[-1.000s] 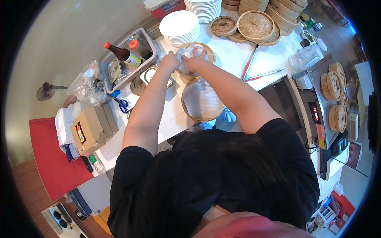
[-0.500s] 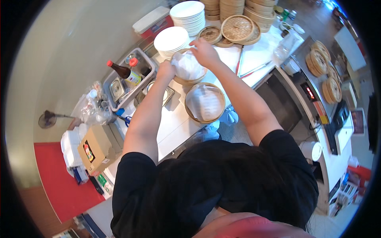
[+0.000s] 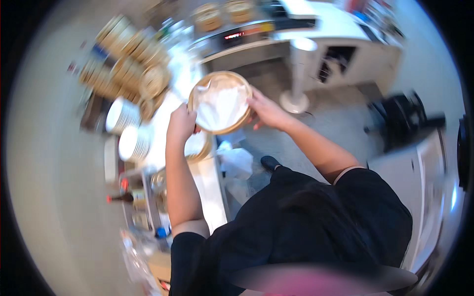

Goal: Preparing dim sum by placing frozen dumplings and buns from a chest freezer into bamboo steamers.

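A round bamboo steamer basket (image 3: 220,131) is held up between my two hands, in front of my body. White paper liner (image 3: 221,106) covers its inside, with creased edges standing up along the wall. My left hand (image 3: 181,123) is closed on the basket's left rim. On the right side, my right hand (image 3: 266,108) grips the rim, fingers reaching beneath it. Partly behind my left hand, a second lined steamer basket (image 3: 198,150) rests on the white counter (image 3: 206,185).
Stacked bamboo steamers (image 3: 118,44) and white plates (image 3: 134,143) line the counter's far left. A grey bin with a red-capped bottle (image 3: 123,198) lies nearer. Plastic bags (image 3: 236,162) hang at the counter edge. A white pedestal (image 3: 297,74) and black chair (image 3: 407,118) stand on the floor.
Both hands have lifted a lined steamer basket off the counter. My body and view have turned right, so the counter now lies on my left. The other basket stays on the counter.
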A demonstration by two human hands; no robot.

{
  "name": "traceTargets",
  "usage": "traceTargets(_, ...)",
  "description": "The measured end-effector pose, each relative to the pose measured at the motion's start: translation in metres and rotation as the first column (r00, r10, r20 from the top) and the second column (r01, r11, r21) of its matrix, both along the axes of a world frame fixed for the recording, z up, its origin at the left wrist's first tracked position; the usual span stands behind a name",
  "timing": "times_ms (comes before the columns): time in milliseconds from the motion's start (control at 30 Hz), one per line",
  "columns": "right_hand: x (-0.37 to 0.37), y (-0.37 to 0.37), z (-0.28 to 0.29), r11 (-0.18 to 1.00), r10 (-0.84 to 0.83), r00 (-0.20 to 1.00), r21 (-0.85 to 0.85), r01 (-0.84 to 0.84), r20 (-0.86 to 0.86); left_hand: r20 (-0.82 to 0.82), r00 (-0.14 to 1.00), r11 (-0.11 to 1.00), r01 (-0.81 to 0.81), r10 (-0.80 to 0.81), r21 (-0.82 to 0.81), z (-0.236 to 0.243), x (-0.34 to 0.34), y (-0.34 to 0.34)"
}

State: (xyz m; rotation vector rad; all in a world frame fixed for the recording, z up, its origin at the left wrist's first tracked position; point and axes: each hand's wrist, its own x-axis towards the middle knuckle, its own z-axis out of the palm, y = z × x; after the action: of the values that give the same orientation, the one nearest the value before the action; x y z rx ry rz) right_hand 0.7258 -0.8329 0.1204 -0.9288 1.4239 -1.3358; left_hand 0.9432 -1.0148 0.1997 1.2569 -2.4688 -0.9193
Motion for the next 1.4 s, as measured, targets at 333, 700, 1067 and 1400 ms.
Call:
traceTargets(333, -0.025, 0.415, -0.057, 0.644, -0.74, 0.672, 0.263, 0.718, -0.024, -0.074, 0.613, 0.551, 0.751, -0.787, 0.364, -0.088, -0.257, 0.287)
traceTargets(700, 0.035, 0.826, -0.119, 0.14, -0.974, 0.2, 0.411, 0.901, -0.107, -0.002, -0.066, -0.041, 0.594, -0.998, 0.803, -0.185, -0.385, 0.735)
traceTargets(1067, 0.038, 1.039, -0.136, -0.098, -0.977, -0.169, 0.427, 0.899, 0.131, 0.06, -0.427, -0.207, 0.552, -0.902, 0.808, -0.172, -0.499, 1.023)
traceTargets(1400, -0.068, 1.243, -0.221, -0.641, -0.661, -0.704, 0.294, 0.71, 0.26, 0.193, -0.514, -0.242, 0.66, -0.836, 0.711, -0.121, -0.676, 1.192)
